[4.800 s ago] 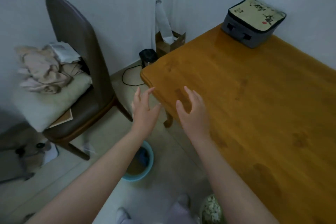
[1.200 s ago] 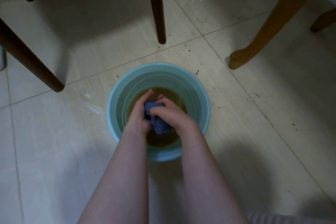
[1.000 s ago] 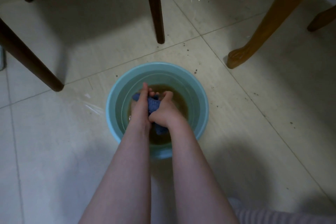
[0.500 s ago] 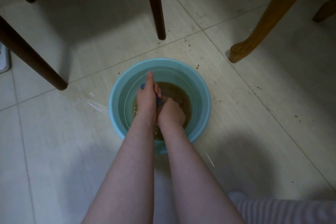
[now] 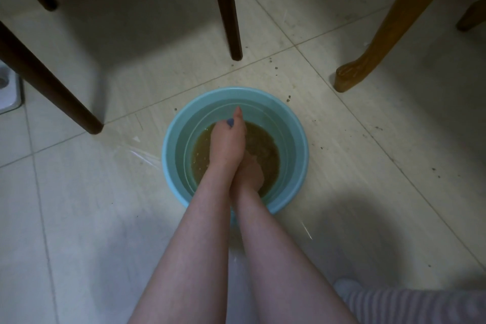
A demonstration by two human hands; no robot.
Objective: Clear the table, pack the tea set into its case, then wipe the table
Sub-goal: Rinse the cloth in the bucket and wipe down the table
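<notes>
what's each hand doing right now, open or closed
Left hand: closed on the blue cloth.
Right hand: curled, tucked under the left wrist; what it holds cannot be told.

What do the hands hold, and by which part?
A blue cloth, bunched inside the left hand; only its tip shows. The right hand is partly hidden, so its grip cannot be told.

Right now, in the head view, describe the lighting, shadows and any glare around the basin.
Head view: dim overall, darkest at the corners; soft shadow beneath the chair legs, another broad one bottom right; thin glare streaks on the floor left of the basin; no marked blur; the blue cloth barely shows.
</notes>
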